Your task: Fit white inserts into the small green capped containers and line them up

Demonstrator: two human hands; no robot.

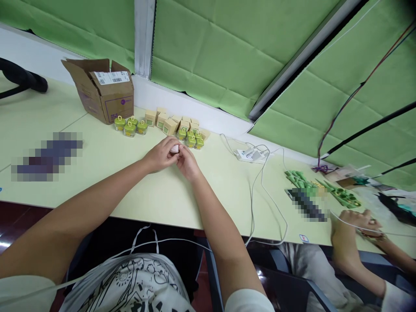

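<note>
Over the middle of the table, my left hand (pixel 160 154) and my right hand (pixel 188 164) meet around a small, pale, rounded object (pixel 174 149). Fingers of both hands are closed on it and cover most of it, so its kind does not show. Just beyond my fingers stand several small clear jars with green lids (pixel 191 141), each with a loop on top. More such green-lidded jars (pixel 129 129) stand to the left. Behind them is a row of small tan cartons (pixel 169 126), some tilted against each other.
An open cardboard box (pixel 117 102) stands at the back left. A white power strip (pixel 251 155) with cables lies right of my hands. Farther right, a co-worker's hands (pixel 352 219) are near green plastic parts (pixel 344 197). Blurred dark items lie left and right.
</note>
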